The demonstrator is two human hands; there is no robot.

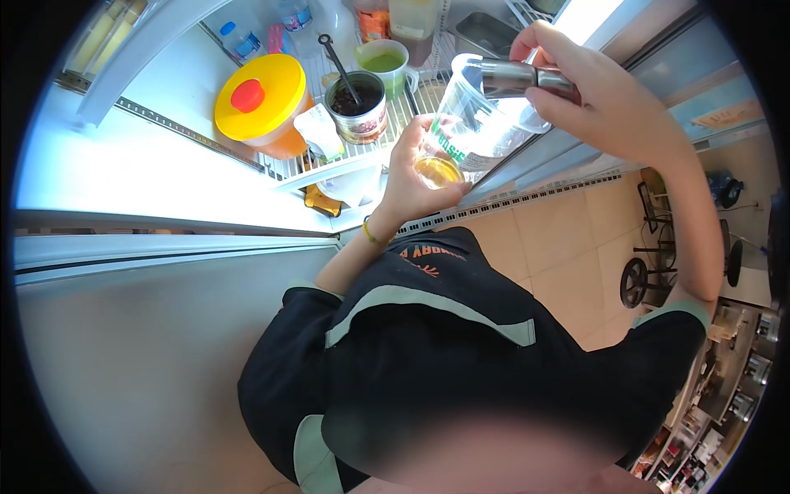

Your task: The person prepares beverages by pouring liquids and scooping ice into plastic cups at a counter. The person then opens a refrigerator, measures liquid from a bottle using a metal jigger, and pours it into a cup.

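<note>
Wrapped round the lower part of a clear plastic cup (473,123) with green lettering is my left hand (420,169). Yellow liquid lies at the cup's bottom. The cup is tilted, its open rim toward the upper right. My right hand (576,90) grips a small metal jigger (522,78), held sideways at the cup's mouth. To the left of the cup, on the wire shelf, stand a tin (362,119) of dark contents with a black spoon in it and a cup of green liquid (383,62).
An open fridge surrounds the hands. A yellow-lidded tub (276,99) stands on its wire shelf (288,171), with water bottles (240,41) and a metal tray (485,34) behind. The fridge door (181,346) is at the lower left. Stools (650,272) stand on the tiled floor.
</note>
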